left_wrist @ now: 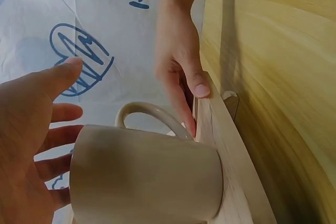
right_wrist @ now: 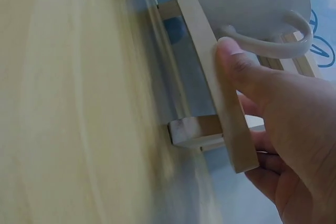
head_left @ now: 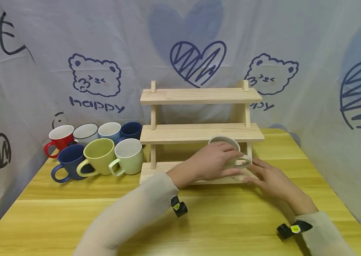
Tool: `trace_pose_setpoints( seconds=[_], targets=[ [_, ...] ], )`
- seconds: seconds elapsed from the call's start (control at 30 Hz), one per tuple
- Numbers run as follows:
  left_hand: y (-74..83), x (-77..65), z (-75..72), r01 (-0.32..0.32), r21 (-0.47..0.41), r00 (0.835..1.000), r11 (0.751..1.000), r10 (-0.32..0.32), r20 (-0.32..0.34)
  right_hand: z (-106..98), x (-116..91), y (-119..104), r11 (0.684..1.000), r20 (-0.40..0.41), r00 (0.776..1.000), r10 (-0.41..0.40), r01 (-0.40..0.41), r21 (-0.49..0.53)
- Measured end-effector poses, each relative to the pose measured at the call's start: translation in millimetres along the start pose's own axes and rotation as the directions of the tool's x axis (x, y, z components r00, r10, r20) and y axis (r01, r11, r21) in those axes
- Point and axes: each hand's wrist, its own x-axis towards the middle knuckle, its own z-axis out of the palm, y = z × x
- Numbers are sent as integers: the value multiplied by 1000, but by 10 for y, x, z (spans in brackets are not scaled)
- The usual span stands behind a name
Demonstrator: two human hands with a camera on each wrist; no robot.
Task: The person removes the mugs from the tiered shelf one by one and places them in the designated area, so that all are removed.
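Observation:
A cream mug (left_wrist: 147,177) stands upright on the bottom board (right_wrist: 210,61) of a three-tier wooden shelf (head_left: 199,132), near its right end. The mug's handle (right_wrist: 273,48) points right. My left hand (head_left: 210,161) is at the mug, its fingers loosely extended behind the rim and the thumb held away from the wall in the left wrist view. With my right hand (head_left: 273,181) I grip the right end of the bottom board: the thumb (right_wrist: 230,48) presses on its edge, close by the handle, and the other fingers reach round the far side.
Several mugs crowd the table left of the shelf, among them a red mug (head_left: 62,137), a yellow mug (head_left: 100,156), a dark blue mug (head_left: 72,160) and a ribbed white mug (head_left: 130,158). A patterned cloth (head_left: 129,42) hangs behind the wooden table (head_left: 225,220).

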Motion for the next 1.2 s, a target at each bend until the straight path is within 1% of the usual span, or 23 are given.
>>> trace_pose_setpoints(
  seconds=[0.2,0.33,0.43,0.53,0.63,0.7,0.8,0.9,1.07,1.2],
  targets=[
    [38,151,34,-15,103,998,995,9,57,-37,8,-42,1000,7,1000,-17,17,-4],
    [87,231,36,-20,145,995,989,6,97,-47,15,-42,999,-2,999,-40,40,-5],
    [123,285,52,-5,180,992,984,-18,125,-49,17,-38,999,-7,999,-43,43,-10],
    [158,326,96,19,254,986,967,-60,156,-46,10,-31,1000,0,1000,-23,23,-12],
    [196,341,151,38,333,983,942,-95,158,-35,5,-29,1000,5,1000,3,-3,-11],
    [215,339,184,48,366,984,929,-107,143,-31,3,-33,1000,6,1000,14,-14,-11],
    [220,328,218,59,367,988,928,-108,114,-28,3,-40,1000,7,1000,21,-21,-12],
    [202,305,237,47,346,992,937,-83,90,-24,5,-41,1000,9,1000,25,-25,-9],
    [144,252,219,-8,308,997,951,-14,71,-18,2,-29,1000,11,999,31,-31,-2],
    [116,201,195,-79,328,996,941,65,54,-23,-4,-23,999,15,999,42,-42,3]
  ],
)
